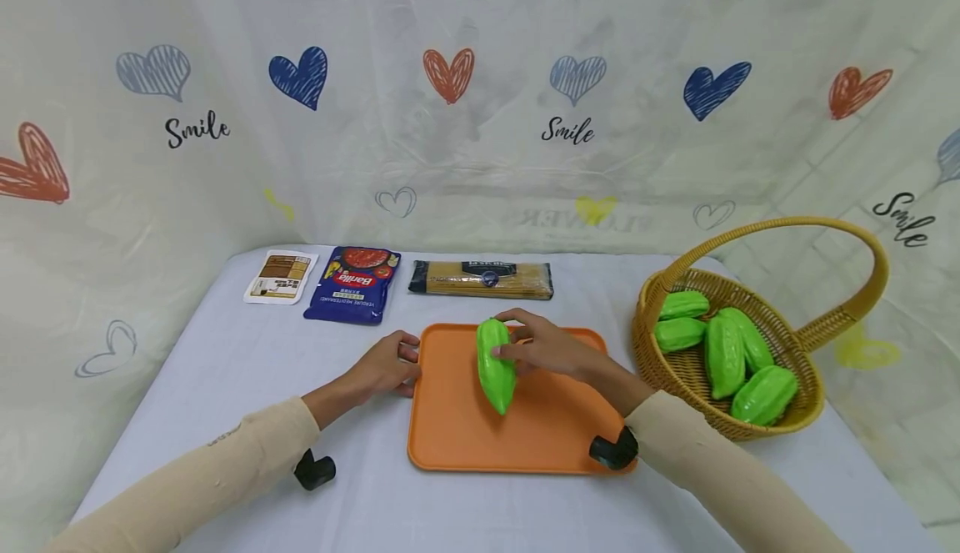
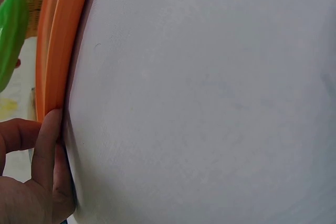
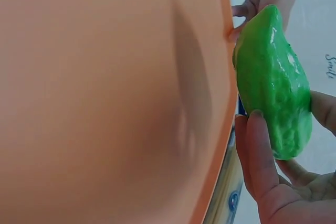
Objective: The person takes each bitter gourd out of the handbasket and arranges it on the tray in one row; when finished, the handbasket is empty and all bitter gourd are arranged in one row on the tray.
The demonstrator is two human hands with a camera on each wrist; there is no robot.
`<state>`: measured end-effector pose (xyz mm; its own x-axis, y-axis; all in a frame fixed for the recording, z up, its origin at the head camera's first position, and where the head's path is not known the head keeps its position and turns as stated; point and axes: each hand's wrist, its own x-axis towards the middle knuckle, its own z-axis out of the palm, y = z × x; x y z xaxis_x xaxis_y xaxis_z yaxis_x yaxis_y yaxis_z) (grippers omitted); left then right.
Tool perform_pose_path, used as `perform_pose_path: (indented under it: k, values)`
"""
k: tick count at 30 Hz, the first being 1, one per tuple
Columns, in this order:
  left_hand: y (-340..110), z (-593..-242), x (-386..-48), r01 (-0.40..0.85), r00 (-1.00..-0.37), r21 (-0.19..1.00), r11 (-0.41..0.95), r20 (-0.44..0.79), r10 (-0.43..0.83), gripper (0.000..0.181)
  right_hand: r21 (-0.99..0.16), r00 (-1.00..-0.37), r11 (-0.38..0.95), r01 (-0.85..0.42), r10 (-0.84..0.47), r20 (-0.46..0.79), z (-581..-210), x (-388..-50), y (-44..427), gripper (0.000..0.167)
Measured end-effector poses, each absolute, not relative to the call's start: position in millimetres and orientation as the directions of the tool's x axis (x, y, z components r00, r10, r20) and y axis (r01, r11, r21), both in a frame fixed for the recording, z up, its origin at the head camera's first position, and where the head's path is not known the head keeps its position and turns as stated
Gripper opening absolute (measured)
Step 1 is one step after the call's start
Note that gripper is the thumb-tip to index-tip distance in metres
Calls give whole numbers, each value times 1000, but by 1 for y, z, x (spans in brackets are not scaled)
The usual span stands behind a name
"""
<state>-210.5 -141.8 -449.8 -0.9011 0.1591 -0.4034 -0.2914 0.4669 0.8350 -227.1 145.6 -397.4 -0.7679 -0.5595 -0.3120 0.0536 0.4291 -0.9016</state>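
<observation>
My right hand (image 1: pixel 553 346) holds a green bitter melon (image 1: pixel 493 374) above the orange tray (image 1: pixel 453 432), thumb on one side and fingers on the other. The melon is bumpy and glossy, and its pointed tip faces toward me. In the right wrist view, the melon (image 3: pixel 273 85) is off the tray and its shadow falls on the tray's surface. My left hand (image 1: pixel 384 365) is at the tray's left edge. Seen from the left wrist, its fingers (image 2: pixel 46 148) pinch the tray's rim (image 2: pixel 62 51).
To the right stands a wicker basket (image 1: pixel 813 369) with a tall handle, holding several green bitter melons (image 1: pixel 726 357). Along the back lie a white and brown packet (image 1: pixel 281 278), a blue Barilla sauce pouch (image 1: pixel 354 284) and a pack of spaghetti (image 1: pixel 480 279). A white printed curtain hangs behind.
</observation>
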Motion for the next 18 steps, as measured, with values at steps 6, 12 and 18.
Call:
perform_pose_path:
  k: [6, 12, 18]
  values:
    - [-142, -451, -211, -292, -902, 834, 469, -403, 154, 51, -892, -763, 448, 62, -554, -332, -401, -233, 131, 66]
    - [-142, -452, -212, -293, -901, 827, 481, -407, 150, 52, -889, -775, 449, 91, -529, -346, -408, -241, 117, 66]
    - [-142, -452, -212, -291, -902, 827, 481, -406, 151, 52, -886, -772, 448, 118, -520, -366, -415, -248, 107, 67]
